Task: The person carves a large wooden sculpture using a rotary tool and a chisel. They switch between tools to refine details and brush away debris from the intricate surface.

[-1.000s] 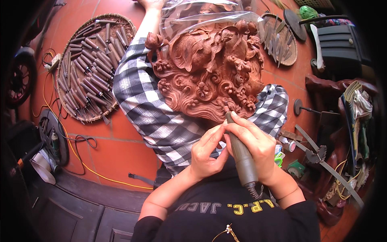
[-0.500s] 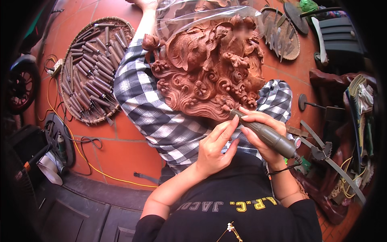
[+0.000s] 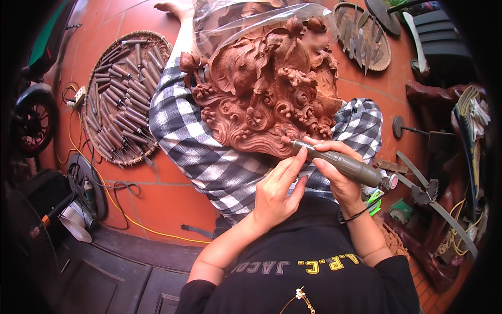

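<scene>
From my head camera, my right hand (image 3: 334, 170) is wrapped around the grey rotary carving tool (image 3: 340, 163), whose tip touches the lower right edge of the reddish wood carving (image 3: 266, 94). My left hand (image 3: 274, 193) holds nothing; its fingers are loosely curled, and the forefinger and thumb reach up to steady the tool's front end just below the carving's rim. The carving lies across my lap on a black-and-white checked cloth (image 3: 209, 157), its far end under clear plastic sheet (image 3: 235, 21). The cloth shows as a wide margin left of and below the carving, narrower on the right. To my left, well apart on the red tiled floor (image 3: 167, 204), sits a round basket of chisels (image 3: 123, 99); bare tile lies between it and the cloth. A second round tray of blades (image 3: 366, 34) lies at upper right, near the carving's top edge. The right side is crowded with dark wood pieces and metal parts close to my right wrist.
</scene>
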Demonstrator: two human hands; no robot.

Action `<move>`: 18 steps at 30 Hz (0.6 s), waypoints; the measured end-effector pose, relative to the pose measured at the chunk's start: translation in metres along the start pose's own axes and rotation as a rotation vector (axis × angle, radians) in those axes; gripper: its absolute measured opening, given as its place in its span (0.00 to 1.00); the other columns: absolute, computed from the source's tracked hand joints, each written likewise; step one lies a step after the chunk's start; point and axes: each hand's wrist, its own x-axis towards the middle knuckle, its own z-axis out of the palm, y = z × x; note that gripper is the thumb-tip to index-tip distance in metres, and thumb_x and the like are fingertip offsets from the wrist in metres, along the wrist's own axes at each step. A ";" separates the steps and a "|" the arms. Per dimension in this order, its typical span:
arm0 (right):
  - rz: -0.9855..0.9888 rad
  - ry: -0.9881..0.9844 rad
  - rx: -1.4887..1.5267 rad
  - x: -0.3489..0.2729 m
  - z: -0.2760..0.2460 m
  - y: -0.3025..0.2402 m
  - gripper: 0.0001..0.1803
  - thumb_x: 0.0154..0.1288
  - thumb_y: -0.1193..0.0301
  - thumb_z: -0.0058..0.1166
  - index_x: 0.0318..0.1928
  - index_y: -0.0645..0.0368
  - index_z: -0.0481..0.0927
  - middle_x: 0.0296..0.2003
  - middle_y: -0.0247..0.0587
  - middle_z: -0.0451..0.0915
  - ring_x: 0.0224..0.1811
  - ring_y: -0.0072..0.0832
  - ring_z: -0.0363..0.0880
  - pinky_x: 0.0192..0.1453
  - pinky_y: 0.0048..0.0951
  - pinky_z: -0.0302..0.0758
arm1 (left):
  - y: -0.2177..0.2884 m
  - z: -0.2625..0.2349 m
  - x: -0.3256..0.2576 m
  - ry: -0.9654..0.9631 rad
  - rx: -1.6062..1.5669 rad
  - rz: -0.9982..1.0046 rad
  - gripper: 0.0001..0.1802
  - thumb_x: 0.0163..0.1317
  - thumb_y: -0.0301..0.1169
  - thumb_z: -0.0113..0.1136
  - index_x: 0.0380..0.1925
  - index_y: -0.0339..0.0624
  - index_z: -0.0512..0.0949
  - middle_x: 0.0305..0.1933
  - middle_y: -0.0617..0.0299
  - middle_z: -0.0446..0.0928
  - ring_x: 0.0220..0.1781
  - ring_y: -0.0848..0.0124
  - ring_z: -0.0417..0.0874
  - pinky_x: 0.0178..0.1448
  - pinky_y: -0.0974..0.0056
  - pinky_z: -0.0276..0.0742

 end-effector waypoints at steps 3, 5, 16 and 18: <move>0.100 0.044 0.206 -0.001 -0.002 0.006 0.14 0.63 0.80 0.62 0.49 0.66 0.80 0.53 0.55 0.81 0.57 0.36 0.81 0.64 0.35 0.77 | 0.000 0.001 0.003 -0.009 0.018 0.006 0.35 0.56 0.20 0.63 0.67 0.44 0.70 0.49 0.51 0.80 0.43 0.54 0.85 0.44 0.57 0.81; 0.152 0.073 0.346 -0.001 -0.002 0.007 0.14 0.64 0.79 0.61 0.50 0.66 0.79 0.53 0.55 0.80 0.57 0.36 0.81 0.65 0.37 0.77 | 0.001 0.002 0.007 -0.026 0.040 0.008 0.36 0.57 0.20 0.63 0.68 0.45 0.69 0.48 0.51 0.80 0.43 0.54 0.85 0.44 0.57 0.81; 0.227 0.118 0.605 0.004 -0.006 0.018 0.15 0.67 0.76 0.58 0.53 0.65 0.75 0.53 0.50 0.79 0.56 0.36 0.80 0.64 0.39 0.79 | 0.005 0.004 0.021 -0.053 0.124 0.052 0.37 0.55 0.17 0.64 0.68 0.40 0.68 0.43 0.54 0.80 0.23 0.71 0.77 0.32 0.66 0.77; 0.235 0.108 0.610 0.001 -0.004 0.019 0.16 0.67 0.76 0.58 0.53 0.64 0.74 0.53 0.50 0.79 0.57 0.36 0.80 0.64 0.40 0.79 | 0.007 0.003 0.020 -0.057 0.145 0.062 0.37 0.55 0.17 0.64 0.68 0.40 0.68 0.44 0.53 0.81 0.24 0.71 0.77 0.33 0.66 0.77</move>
